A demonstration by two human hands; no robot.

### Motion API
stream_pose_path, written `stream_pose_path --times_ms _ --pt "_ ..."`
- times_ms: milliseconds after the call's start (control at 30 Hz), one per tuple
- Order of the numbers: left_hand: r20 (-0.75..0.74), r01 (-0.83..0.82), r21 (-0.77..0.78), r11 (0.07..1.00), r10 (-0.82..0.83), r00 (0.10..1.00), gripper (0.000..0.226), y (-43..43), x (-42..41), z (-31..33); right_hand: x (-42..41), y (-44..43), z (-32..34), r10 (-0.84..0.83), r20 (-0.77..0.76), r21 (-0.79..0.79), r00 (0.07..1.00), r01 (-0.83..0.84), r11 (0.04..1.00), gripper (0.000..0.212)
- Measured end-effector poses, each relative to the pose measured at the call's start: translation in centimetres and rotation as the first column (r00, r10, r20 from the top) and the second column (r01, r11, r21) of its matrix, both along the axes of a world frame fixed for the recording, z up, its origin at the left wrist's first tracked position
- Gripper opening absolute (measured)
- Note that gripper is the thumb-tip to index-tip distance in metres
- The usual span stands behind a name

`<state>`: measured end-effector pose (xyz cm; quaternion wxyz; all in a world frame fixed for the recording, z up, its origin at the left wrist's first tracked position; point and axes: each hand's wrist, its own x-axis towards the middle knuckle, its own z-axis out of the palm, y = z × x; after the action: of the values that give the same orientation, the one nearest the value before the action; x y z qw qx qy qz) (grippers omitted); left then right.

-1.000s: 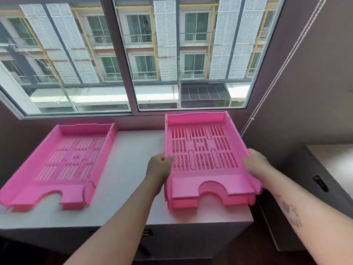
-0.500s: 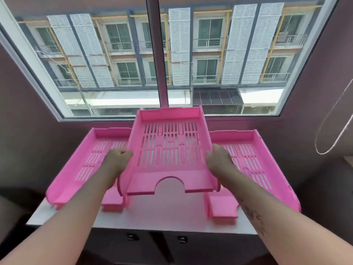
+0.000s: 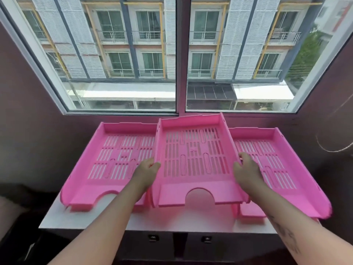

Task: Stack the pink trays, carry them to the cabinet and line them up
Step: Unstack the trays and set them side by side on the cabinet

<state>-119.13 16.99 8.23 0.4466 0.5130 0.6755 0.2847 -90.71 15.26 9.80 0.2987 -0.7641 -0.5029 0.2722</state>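
Three pink slotted trays are in view on the white cabinet top (image 3: 183,219). I hold the middle tray (image 3: 193,163) above the top, between the other two, its notched front edge towards me. My left hand (image 3: 146,174) grips its left wall and my right hand (image 3: 246,172) grips its right wall. The left tray (image 3: 107,159) lies flat on the cabinet. The right tray (image 3: 277,165) also lies flat, partly hidden behind my right hand and the held tray.
A large window (image 3: 179,54) rises directly behind the cabinet, with dark walls on both sides. A blind cord (image 3: 332,148) hangs in a loop at the right. Two small drawer catches (image 3: 152,238) show on the cabinet front below.
The tray in my hands has come leftwards off the right tray and lower, now sitting between the two flat trays. My view has shifted left and moved closer.
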Motion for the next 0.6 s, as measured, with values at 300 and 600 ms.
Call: stream_pose_path --times_ms 300,600 --pt "-0.182 -0.058 0.064 0.996 0.069 0.981 0.039 -0.3 -1.9 -0.8 -2.9 0.6 -1.5 0.027 -0.044 0.007 0.999 -0.027 1.000 0.024" --pt "-0.248 0.012 0.111 0.994 0.016 0.969 0.054 -0.4 -1.8 -2.6 -2.8 -0.4 -3.8 0.074 0.506 -0.111 0.859 -0.021 0.994 0.031"
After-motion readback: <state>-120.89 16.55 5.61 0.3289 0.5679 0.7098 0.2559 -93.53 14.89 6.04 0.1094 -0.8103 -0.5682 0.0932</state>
